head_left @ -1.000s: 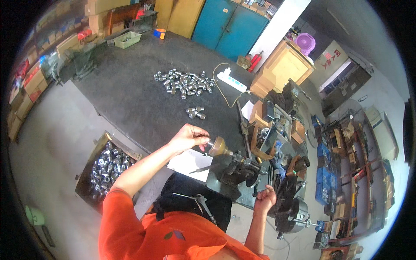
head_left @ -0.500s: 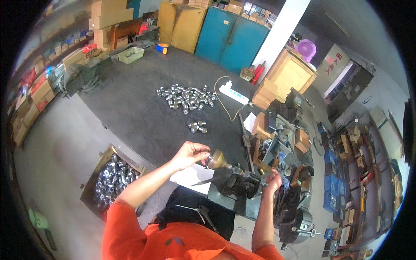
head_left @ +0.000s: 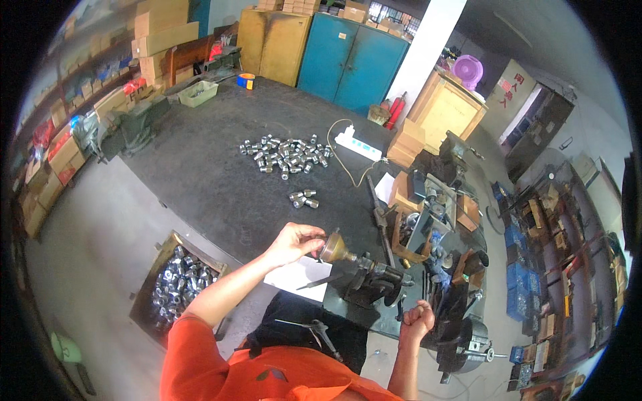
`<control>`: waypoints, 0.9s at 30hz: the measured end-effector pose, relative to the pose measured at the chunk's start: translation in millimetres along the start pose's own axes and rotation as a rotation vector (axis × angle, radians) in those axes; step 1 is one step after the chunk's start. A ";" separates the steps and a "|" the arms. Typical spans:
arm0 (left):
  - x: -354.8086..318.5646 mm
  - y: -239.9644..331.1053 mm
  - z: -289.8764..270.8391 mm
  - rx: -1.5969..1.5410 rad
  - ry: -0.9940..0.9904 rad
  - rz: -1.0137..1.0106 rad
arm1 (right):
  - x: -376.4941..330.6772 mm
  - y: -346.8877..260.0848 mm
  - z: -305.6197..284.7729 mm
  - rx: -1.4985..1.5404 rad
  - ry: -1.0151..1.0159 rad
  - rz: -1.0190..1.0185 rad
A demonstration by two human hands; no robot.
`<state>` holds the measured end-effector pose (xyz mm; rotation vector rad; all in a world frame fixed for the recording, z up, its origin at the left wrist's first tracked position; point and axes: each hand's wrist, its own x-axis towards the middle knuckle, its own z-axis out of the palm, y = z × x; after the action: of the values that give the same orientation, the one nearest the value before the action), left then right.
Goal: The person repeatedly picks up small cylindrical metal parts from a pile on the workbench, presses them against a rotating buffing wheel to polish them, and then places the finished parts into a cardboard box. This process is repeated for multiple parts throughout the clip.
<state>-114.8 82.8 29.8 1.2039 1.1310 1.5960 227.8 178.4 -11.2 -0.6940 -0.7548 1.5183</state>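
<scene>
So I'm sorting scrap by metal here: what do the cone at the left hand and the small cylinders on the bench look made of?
The cone by the left hand looks like brass or bronze: dull yellow-gold with a soft sheen. The small cylinders on the bench look like steel or plated metal: bright silver-grey with glints. Colour alone cannot settle the alloy.

I am working in a metal workshop: a dark steel workbench (head_left: 200, 167) is stretching far ahead, loose metal fittings (head_left: 284, 154) are lying on it, a crate of parts (head_left: 175, 284) is sitting near left, and tool-cluttered shelves (head_left: 535, 267) are crowding the right.
</scene>
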 end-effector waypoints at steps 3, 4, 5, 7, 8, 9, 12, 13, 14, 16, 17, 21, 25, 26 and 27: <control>1.6 -4.2 -0.4 -0.013 -0.004 0.009 | -2.2 -11.4 11.7 -0.005 -0.073 -0.092; 0.8 -4.8 -0.3 -0.023 -0.002 -0.001 | -0.4 -12.1 13.5 -0.013 -0.078 -0.095; 0.2 -5.3 -0.5 -0.034 0.001 -0.012 | 1.2 -12.3 15.2 -0.021 -0.083 -0.098; 0.8 -6.9 -0.8 -0.006 0.013 -0.014 | 2.2 -11.5 11.3 -0.027 -0.064 -0.070; 0.7 -7.7 -0.9 0.008 0.020 -0.015 | 3.5 -7.2 6.2 -0.022 -0.040 -0.037; 1.2 -7.6 -0.6 -0.012 0.029 -0.026 | 6.8 -4.2 2.5 -0.018 -0.024 -0.010; 0.3 -7.9 0.4 -0.064 0.055 -0.060 | 5.7 11.5 -15.7 0.002 -0.045 0.064; 0.4 -7.5 1.1 -0.075 0.059 -0.069 | 8.4 17.4 -20.7 -0.007 -0.030 0.101; 0.7 -7.2 1.6 -0.087 0.062 -0.079 | 13.4 26.2 -25.2 -0.050 0.028 0.112; 2.1 -6.2 1.3 -0.077 0.055 -0.072 | 35.2 43.8 -28.8 -0.085 0.165 0.143; 3.7 -5.2 2.0 -0.071 0.048 -0.068 | 50.2 50.9 -34.0 -0.122 0.219 0.176; 0.8 -1.3 -3.0 -0.067 0.048 -0.096 | 79.5 34.8 29.9 -0.515 0.213 -0.002; 1.9 4.9 -3.3 -0.095 0.036 -0.135 | 101.4 13.3 40.6 -0.225 0.016 -0.166; 2.4 6.0 -3.3 -0.106 0.034 -0.144 | 98.3 7.6 42.2 -0.173 -0.032 -0.229; 1.0 5.1 -4.7 -0.122 0.042 -0.140 | 91.8 1.9 45.4 -0.123 -0.080 -0.287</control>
<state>-120.1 81.6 34.2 0.9944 1.1037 1.5661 183.5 267.0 15.1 -0.5891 -0.9719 1.2512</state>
